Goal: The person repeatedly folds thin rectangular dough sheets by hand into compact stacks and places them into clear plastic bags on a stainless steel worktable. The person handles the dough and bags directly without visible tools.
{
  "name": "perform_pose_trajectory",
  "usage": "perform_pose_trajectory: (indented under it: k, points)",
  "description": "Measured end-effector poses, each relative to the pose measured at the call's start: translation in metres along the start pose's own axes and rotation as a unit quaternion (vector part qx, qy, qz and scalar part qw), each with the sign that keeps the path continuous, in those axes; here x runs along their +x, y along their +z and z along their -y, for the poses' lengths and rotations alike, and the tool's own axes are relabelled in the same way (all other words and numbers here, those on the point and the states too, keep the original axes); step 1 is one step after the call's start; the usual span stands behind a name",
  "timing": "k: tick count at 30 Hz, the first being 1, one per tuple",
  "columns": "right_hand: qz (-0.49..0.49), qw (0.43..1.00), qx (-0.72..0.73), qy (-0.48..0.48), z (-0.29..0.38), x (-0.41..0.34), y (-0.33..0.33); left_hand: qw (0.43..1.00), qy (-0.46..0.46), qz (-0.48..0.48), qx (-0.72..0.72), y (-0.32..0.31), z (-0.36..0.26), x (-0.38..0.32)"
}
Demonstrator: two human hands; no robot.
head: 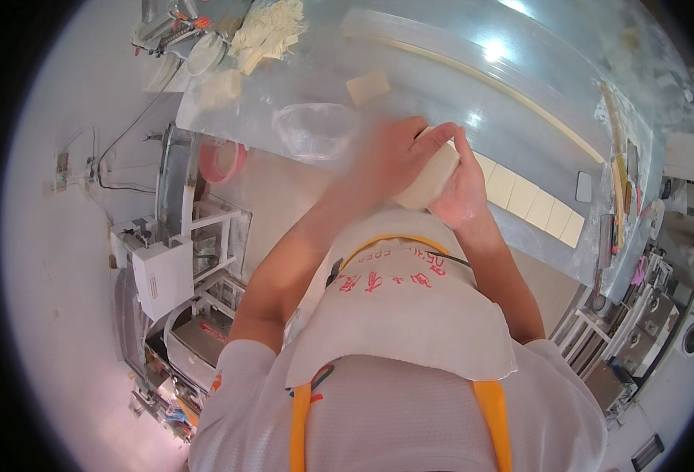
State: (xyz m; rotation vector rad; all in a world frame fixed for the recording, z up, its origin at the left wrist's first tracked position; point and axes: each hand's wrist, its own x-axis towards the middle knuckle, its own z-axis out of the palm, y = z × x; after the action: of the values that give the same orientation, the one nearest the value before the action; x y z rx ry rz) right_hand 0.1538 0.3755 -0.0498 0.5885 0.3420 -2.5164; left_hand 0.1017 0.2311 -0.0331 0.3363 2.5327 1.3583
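Observation:
A thick pale dough piece or stack of dough sheets [432, 180] is between my two hands, just in front of my apron [394, 307]. My left hand [403, 153] is blurred and wraps over its left and upper side. On the right, my right hand [463, 186] cups it with the palm turned inward and fingertips meeting the left hand's at the top. Beyond my right hand, a row of cut dough squares [524, 197] runs along the metal table [417, 65].
A long dough strip [500, 88] crosses the table. Leftward lie a clear plastic bag [314, 133], a dough piece [368, 87] and a heap of dough strips [270, 35]. Sticks and tools [618, 194] line the right edge. A pink basin [222, 162] is below the table's left edge.

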Motion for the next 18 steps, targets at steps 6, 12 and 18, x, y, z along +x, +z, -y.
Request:
perform_pose_trajectory:
  k: [6, 12, 18]
  points:
    - [0.052, 0.999, 0.014, -0.004, -0.004, 0.01, -0.032, 0.994, 0.064, 0.011, 0.091, -0.001, -0.002, -0.003]
    - [0.0, 0.999, 0.044, 0.003, -0.012, 0.005, -0.013, 0.998, 0.018, 0.011, 0.063, -0.016, -0.004, -0.01]
    - [0.07, 0.997, 0.019, 0.017, -0.015, 0.007, -0.009, 0.985, -0.009, 0.037, 0.167, -0.031, 0.011, -0.008]
